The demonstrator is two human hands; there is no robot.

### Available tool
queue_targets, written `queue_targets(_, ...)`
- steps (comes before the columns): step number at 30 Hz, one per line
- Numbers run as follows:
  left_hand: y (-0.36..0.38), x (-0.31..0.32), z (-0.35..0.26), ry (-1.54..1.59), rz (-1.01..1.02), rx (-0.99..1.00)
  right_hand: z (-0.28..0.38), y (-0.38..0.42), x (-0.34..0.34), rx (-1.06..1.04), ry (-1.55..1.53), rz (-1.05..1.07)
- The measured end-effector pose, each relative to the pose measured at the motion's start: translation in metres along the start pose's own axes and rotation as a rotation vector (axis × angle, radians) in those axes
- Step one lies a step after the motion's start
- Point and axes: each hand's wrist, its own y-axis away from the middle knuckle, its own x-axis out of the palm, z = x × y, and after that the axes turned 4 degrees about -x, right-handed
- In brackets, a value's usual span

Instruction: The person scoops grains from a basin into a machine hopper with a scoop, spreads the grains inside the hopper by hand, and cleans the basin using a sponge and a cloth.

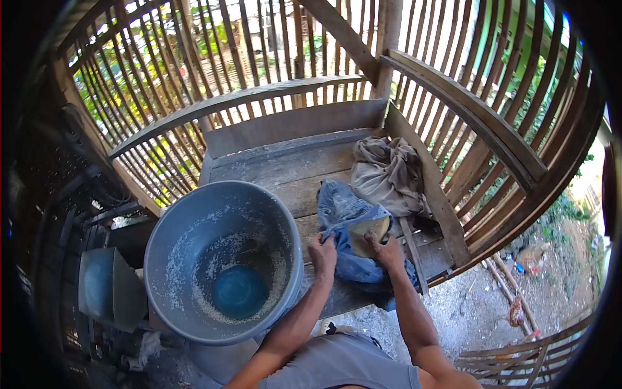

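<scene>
A bundle of blue cloth (343, 202), denim-like and dusted with white, lies on the wooden bench in front of me. My left hand (322, 251) pinches a fold at its left side. My right hand (385, 250) is closed at the edge of a tan, rounded piece (367, 235) that sits within the cloth; I cannot tell what kind of thing it is. To the left of my hands stands a large grey tub (170, 259), its inside speckled with white bits. At its bottom rests a blue bowl (240, 292).
A crumpled grey-brown cloth (392, 175) lies at the back right of the wooden bench (304, 189). Slatted wooden walls (259, 58) enclose it. A pale box-like container (111, 285) is left of the tub. A chicken (516, 312) is on the ground outside, at right.
</scene>
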Motion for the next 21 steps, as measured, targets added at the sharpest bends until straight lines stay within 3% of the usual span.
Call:
queue_targets(1,-0.008,0.007,0.017,-0.12,-0.006,0.011,0.002,-0.007,0.009,0.043,-0.016,0.166)
queue_targets(3,0.006,0.007,-0.025,-0.267,-0.121,0.001,0.011,-0.013,0.01,-0.073,0.129,0.147)
queue_targets(5,-0.014,-0.001,-0.016,-0.331,-0.152,-0.022,0.001,-0.02,-0.014,-0.274,0.214,-0.008)
queue_targets(6,-0.013,-0.005,-0.027,-0.202,-0.215,-0.071,0.009,-0.02,-0.047,-0.268,0.199,-0.01)
queue_targets(7,-0.027,-0.005,-0.006,-0.248,-0.355,0.126,-0.003,-0.031,-0.066,-0.273,0.204,-0.036)
queue_targets(9,-0.024,-0.011,-0.013,-0.346,-0.262,0.088,-0.021,-0.049,-0.11,-0.402,-0.057,-0.024)
queue_targets(11,-0.021,-0.01,-0.017,-0.398,-0.303,0.121,-0.028,-0.062,-0.144,-0.521,-0.06,-0.103)
queue_targets(12,-0.037,0.002,0.022,-0.522,-0.458,0.247,-0.045,-0.077,-0.154,-0.555,-0.064,-0.169)
queue_targets(15,-0.034,-0.007,0.008,-0.469,-0.312,0.136,-0.081,-0.128,-0.198,-0.469,-0.25,-0.19)
queue_targets(17,-0.016,-0.013,-0.017,-0.674,-0.254,0.275,-0.05,-0.121,-0.198,-0.479,-0.435,-0.422)
queue_targets(18,-0.01,-0.005,-0.007,-0.633,-0.221,0.306,-0.015,-0.095,-0.203,-0.344,-0.641,-0.323)
queue_targets(19,-0.003,0.003,0.005,-0.591,-0.189,0.331,0.007,-0.086,-0.192,-0.361,-0.731,-0.289)
queue_targets(21,0.034,-0.032,-0.07,0.35,0.214,0.076,0.041,-0.071,-0.161,-0.379,-0.919,-0.218)
